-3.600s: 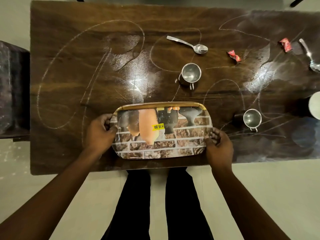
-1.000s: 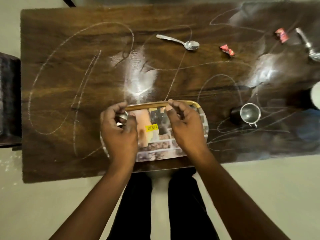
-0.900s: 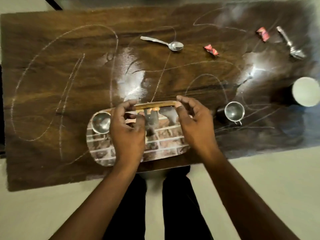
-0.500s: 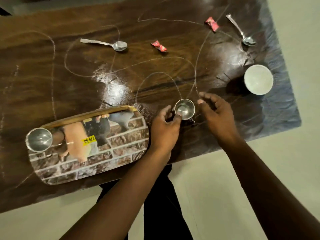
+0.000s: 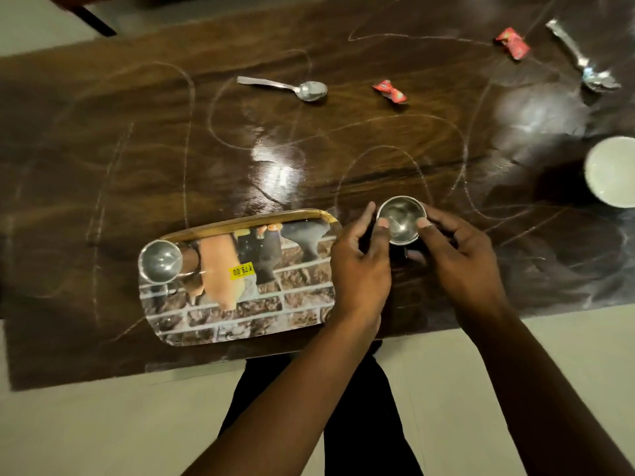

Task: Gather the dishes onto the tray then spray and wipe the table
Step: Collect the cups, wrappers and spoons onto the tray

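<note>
Both hands, left [image 5: 360, 269] and right [image 5: 460, 266], pinched one round steel cup [image 5: 401, 219] just right of the glossy oblong tray [image 5: 240, 317], which carried a second cup [image 5: 160, 261]. Beyond lay two metal spoons [image 5: 285, 86] and two crinkled red wrappers [image 5: 390, 92].

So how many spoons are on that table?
2. One spoon lies at the table's far middle; the other spoon lies near the far right corner. None seems hidden.

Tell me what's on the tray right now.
One steel cup stands at the tray's left end, near a yellow price sticker. The left hand covers the tray's right end, so anything there is hidden. The second cup, pinched by both hands, sits off the tray.
</note>
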`<state>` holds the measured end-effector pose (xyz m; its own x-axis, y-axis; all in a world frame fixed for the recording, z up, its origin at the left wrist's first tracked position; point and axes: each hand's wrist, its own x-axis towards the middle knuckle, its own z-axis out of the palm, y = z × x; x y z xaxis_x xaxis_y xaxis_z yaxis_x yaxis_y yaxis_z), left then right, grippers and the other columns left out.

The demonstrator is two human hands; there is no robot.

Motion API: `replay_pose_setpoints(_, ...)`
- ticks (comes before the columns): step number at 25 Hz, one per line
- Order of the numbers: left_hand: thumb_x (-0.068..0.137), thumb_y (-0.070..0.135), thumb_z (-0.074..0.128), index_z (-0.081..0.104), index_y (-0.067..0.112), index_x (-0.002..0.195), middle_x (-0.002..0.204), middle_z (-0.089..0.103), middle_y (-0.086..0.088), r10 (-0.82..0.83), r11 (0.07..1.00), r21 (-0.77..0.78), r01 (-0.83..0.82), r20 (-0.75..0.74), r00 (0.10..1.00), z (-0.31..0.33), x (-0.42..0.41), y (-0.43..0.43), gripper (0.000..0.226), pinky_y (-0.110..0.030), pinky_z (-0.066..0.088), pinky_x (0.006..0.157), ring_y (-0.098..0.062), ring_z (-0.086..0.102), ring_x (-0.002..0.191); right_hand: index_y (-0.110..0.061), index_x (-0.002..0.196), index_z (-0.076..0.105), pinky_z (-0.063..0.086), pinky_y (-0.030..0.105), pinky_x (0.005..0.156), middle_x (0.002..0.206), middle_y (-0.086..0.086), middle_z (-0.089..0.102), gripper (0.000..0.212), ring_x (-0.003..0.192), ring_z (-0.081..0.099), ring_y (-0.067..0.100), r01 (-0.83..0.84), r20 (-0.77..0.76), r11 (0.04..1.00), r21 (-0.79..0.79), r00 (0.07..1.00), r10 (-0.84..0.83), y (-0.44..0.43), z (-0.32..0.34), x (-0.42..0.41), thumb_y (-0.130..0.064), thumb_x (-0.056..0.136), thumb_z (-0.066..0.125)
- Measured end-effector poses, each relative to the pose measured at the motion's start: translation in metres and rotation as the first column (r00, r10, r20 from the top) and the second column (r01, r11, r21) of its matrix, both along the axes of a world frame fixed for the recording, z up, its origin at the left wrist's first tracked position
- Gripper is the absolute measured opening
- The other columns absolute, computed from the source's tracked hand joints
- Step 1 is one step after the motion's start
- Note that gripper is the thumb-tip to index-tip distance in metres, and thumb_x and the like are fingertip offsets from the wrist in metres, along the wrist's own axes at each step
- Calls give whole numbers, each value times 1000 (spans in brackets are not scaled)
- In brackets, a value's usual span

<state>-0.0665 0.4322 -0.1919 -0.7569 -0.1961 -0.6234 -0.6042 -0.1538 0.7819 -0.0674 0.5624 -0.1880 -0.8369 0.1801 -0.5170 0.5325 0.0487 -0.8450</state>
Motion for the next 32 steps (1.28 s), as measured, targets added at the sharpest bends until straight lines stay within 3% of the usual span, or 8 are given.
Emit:
replay_pose_setpoints(7, 98, 26, 76, 79, 9, 124, 114, 84, -2, 385, 922, -26, -386, -24, 922, 19, 29, -141, 30, -23, 61, 91, -12, 78, 110, -10, 124, 73, 66, 30, 80, 105, 6, 83, 21, 99, 80, 22, -104, 57, 977, -186, 992, 117, -149, 12, -1, -16, 105, 68)
replay_pose_setpoints(10, 96, 25, 78, 80, 4, 119, 112, 84, -10, 522, 852, 42, -523, 26, 853, 7, 46, -174, 30, -26, 63, 87, -22, 80, 110, -10, 116, 75, 67, 30, 75, 99, 11, 82, 14, 90, 80, 25, -55, 119, 979, -194, 990, 79, -196, 0, 4, -12, 103, 70)
replay_pose_setpoints(12, 95, 25, 80, 79, 4, 121, 115, 83, -13, 576, 807, 106, -581, 76, 814, -4, 53, -187, 33, -37, 63, 95, -28, 78, 114, -9, 112, 75, 67, 29, 73, 95, 11, 81, 11, 83, 78, 23, -33, 149, 983, -178, 987, 60, -216, -7, 8, -10, 102, 71)
replay_pose_setpoints(15, 94, 20, 81, 79, 3, 121, 114, 83, -15, 636, 739, 159, -655, 158, 755, -14, 57, -193, 32, -43, 62, 100, -31, 78, 113, -6, 113, 75, 67, 30, 75, 81, -4, 79, 13, 79, 76, 16, -29, 158, 989, -144, 986, 52, -233, -16, 15, -10, 102, 70)
replay_pose_setpoints(21, 93, 21, 82, 82, 3, 116, 113, 83, -16, 684, 692, 144, -707, 183, 707, -27, 48, -197, 29, -45, 61, 104, -35, 76, 118, -11, 115, 78, 68, 47, 86, 95, 5, 83, 20, 89, 82, 24, -58, 121, 998, -15, 991, 59, -246, -26, 17, -21, 98, 73)
replay_pose_setpoints(25, 92, 21, 83, 83, 3, 112, 109, 84, -15, 693, 683, 124, -720, 203, 692, -28, 46, -198, 27, -41, 62, 98, -31, 78, 110, -29, 97, 81, 65, 56, 89, 90, -1, 84, 10, 86, 81, 21, -109, 83, 993, 53, 991, 105, -247, -29, 16, -32, 91, 73)
replay_pose_setpoints(29, 93, 21, 82, 83, 2, 111, 106, 84, -14, 698, 678, 95, -729, 230, 678, -25, 45, -195, 26, -34, 62, 88, -22, 77, 97, -20, 108, 83, 65, 56, 90, 90, 0, 84, 20, 84, 80, 18, -107, 69, 993, 54, 992, 103, -245, -30, 16, -29, 94, 74)
replay_pose_setpoints(32, 94, 20, 81, 81, 0, 114, 99, 85, -10, 697, 677, 86, -731, 243, 674, -18, 42, -195, 28, -25, 63, 73, -17, 76, 87, -18, 117, 81, 65, 55, 90, 95, -2, 84, 41, 88, 80, 18, -115, 83, 992, 59, 991, 110, -246, -27, 16, -44, 86, 73)
